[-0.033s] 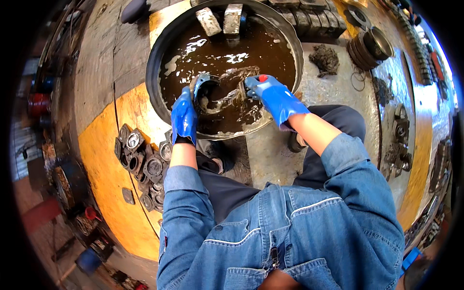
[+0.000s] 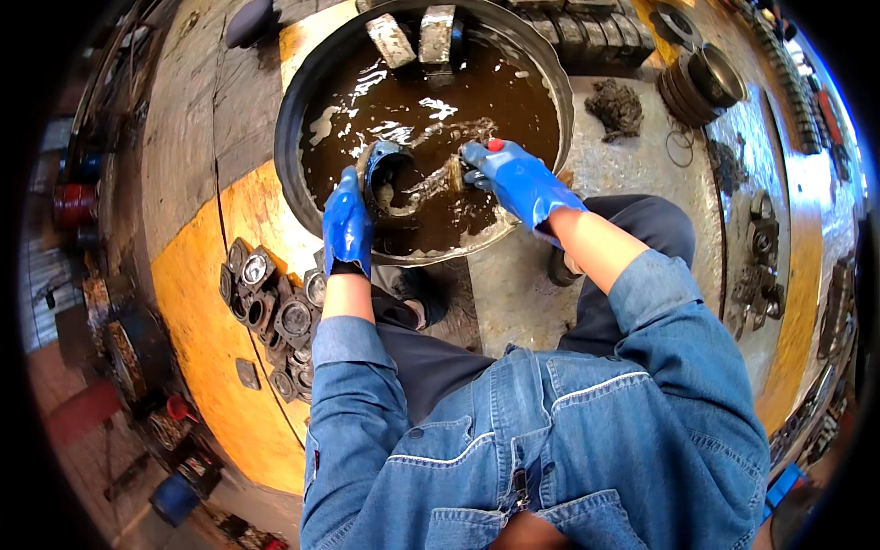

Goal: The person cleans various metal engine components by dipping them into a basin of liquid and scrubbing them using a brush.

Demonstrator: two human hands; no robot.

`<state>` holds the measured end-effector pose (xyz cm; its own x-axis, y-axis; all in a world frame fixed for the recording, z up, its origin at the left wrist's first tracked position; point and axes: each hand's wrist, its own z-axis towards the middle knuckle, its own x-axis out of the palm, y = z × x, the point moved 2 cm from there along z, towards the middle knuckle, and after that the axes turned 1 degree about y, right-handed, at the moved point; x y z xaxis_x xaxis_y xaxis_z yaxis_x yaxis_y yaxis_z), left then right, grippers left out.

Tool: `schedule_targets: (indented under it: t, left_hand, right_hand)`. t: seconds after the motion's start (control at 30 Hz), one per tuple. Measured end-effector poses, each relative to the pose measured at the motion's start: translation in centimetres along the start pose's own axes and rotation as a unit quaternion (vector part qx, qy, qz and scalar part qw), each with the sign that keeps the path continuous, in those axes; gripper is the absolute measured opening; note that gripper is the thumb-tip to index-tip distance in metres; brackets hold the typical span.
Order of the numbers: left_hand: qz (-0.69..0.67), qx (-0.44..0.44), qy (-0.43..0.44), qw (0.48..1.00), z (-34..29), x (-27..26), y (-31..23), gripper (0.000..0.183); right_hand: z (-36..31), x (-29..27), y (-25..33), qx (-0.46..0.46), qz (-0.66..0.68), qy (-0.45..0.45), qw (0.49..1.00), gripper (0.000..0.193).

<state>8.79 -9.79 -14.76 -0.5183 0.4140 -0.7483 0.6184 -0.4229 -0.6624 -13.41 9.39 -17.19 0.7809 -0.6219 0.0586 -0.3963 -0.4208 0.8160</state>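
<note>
My left hand (image 2: pixel 348 220), in a blue rubber glove, grips a ring-shaped metal part (image 2: pixel 390 158) by its left side. The ring is tilted over the liquid, its dark hollow facing right. My right hand (image 2: pixel 521 179), gloved alike, is closed on a brush (image 2: pixel 456 172) whose pale bristles point down near the liquid. A red bit, seemingly the handle's end, shows above the fingers. Brush and ring are apart. Both are over a round black tub (image 2: pixel 286 151) of murky brown liquid. My right fingertips are partly hidden behind the glove.
Two metal blocks (image 2: pixel 391 41) rest against the tub's far rim. Greasy flanged parts (image 2: pixel 293 318) lie piled left of my knees. On the right are a dark clump of shavings (image 2: pixel 616 110), stacked rings (image 2: pixel 687 96) and more parts (image 2: pixel 763 240). Block-shaped parts (image 2: pixel 600 37) line the far right.
The splash of liquid around the brush has become smaller, and the bristles have shifted slightly. Both hands keep their holds in nearly the same place.
</note>
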Motion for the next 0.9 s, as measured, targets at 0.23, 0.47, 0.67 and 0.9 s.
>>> schedule_targets:
  t: [0.23,0.47,0.67,0.9]
  left_hand:
    - [-0.28,-0.228,0.047,0.931,0.6,0.3,-0.4,0.062]
    - [0.219,-0.049,0.09,0.97,-0.9,-1.6,-1.7,0.037]
    - [0.104,-0.007,0.067,0.992,1.5,0.8,2.6,0.057]
    - [0.202,-0.004,0.104,0.974,0.5,-1.0,3.8,0.052]
  right_hand:
    - [1.5,5.2,-3.3,-0.205,0.017,0.025,0.978,0.028]
    - [0.8,12.3,-3.2,-0.121,-0.156,-0.131,0.972,0.063]
    - [8.4,12.8,-6.7,0.033,0.54,0.068,0.838,0.018]
    - [8.5,8.0,3.1,-0.337,-0.317,0.302,0.833,0.03]
